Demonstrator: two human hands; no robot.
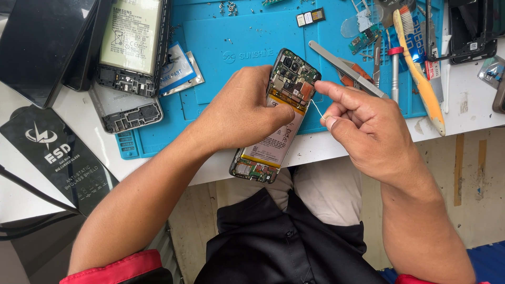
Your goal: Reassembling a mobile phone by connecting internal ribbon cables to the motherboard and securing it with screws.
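Blue repair mat (221, 105) on white counter (452, 121): left hand (239, 113) grips opened smartphone (279, 118) by its edges; right hand (368, 131) pinches thin wire (317, 109) and tweezers (344, 68). Light, rigid, fragile board.

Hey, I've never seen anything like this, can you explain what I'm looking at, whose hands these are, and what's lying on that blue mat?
This is one picture from a camera worn on a person's head, looking down at their own two bare hands. The left hand grips an opened phone with its back cover off, so the battery and circuit board show. The right hand pinches a thin white strip at the phone's edge. Under them lies a blue mat on a white table. On the mat are tweezers, a screwdriver, a toothbrush and tiny screws. A second opened phone lies at the upper left.
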